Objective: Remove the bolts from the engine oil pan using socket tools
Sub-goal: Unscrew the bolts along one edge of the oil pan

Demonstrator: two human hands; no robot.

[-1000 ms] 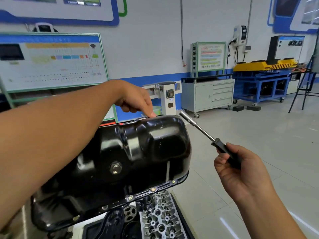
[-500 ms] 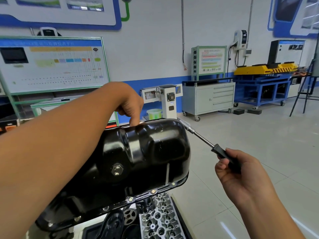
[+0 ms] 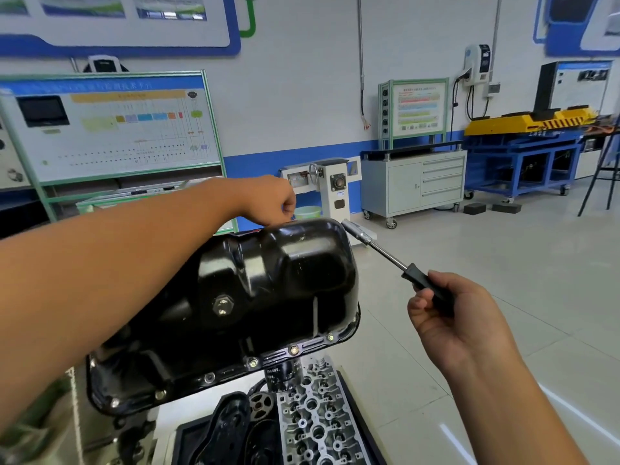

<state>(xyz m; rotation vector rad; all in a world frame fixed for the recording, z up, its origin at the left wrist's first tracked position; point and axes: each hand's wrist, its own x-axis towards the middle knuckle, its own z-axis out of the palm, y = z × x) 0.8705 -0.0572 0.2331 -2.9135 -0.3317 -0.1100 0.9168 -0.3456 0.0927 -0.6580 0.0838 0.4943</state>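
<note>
The black oil pan sits upside down on the engine in front of me, drain plug facing me. Several bolts stand in its near flange. My left hand reaches over the pan's top to the far rim. Its fingertips pinch something small there, seemingly a bolt, mostly hidden by the pan's edge. My right hand grips the black handle of a socket driver. The driver's socket end lies close to the pan's far right corner.
A bare cylinder head and a black cover lie on a tray below the pan. Farther off stand a white pedestal, a green bucket, a wheeled cabinet, a blue bench and a training board.
My left hand's fingers went from pointing down to curled together at the far rim. The driver's socket end came in closer to the pan's far right corner.
</note>
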